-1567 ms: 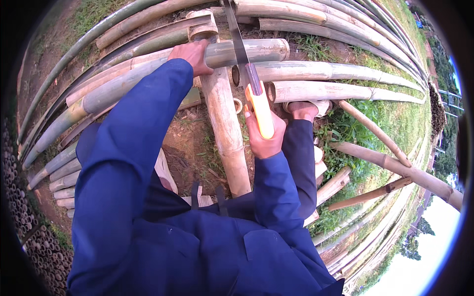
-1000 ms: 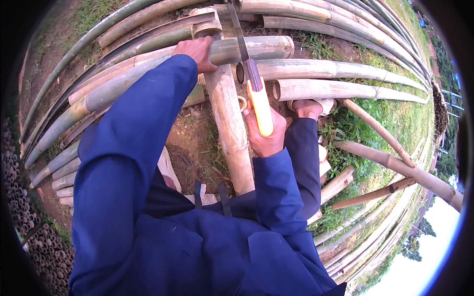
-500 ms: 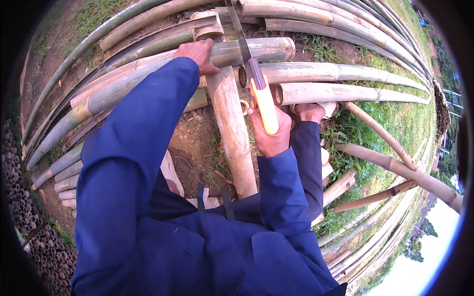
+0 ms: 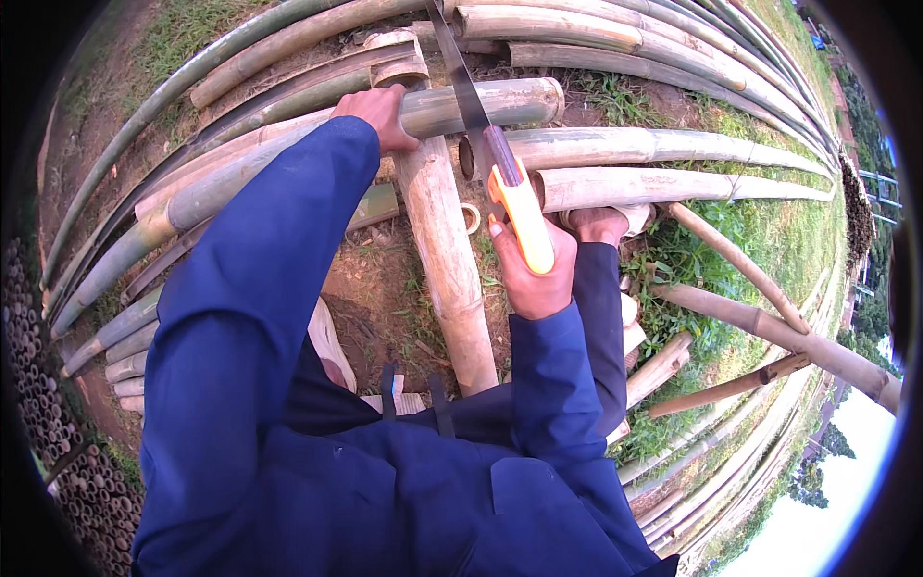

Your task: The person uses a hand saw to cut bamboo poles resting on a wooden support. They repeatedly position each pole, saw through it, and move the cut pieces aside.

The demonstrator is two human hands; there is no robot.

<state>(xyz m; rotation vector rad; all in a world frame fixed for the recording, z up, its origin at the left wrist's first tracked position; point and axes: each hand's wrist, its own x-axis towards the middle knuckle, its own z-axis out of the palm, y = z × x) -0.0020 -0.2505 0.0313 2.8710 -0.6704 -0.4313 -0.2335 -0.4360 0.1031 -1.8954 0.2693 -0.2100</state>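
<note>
My left hand (image 4: 378, 117) is closed around a thick bamboo pole (image 4: 519, 101), which lies across a pale bamboo log (image 4: 442, 231). In my right hand (image 4: 540, 274) is the yellow-orange handle of a handsaw (image 4: 522, 219). The saw's long blade (image 4: 460, 77) crosses the pole to the right of my left hand, between it and the pole's cut end. From this angle I cannot tell how deep the blade sits in the bamboo.
Long bamboo poles (image 4: 663, 144) lie at the right and along the back. A split bamboo length (image 4: 279, 87) rests at the left. A small cut ring (image 4: 470, 218) lies beside the log. Crossed poles (image 4: 769, 313) stand at the right, and many stacked tubes (image 4: 96, 500) at the lower left.
My right hand has drawn the saw back slightly toward me, to the lower right. My left hand keeps its hold on the bamboo pole; the view has shifted a little.
</note>
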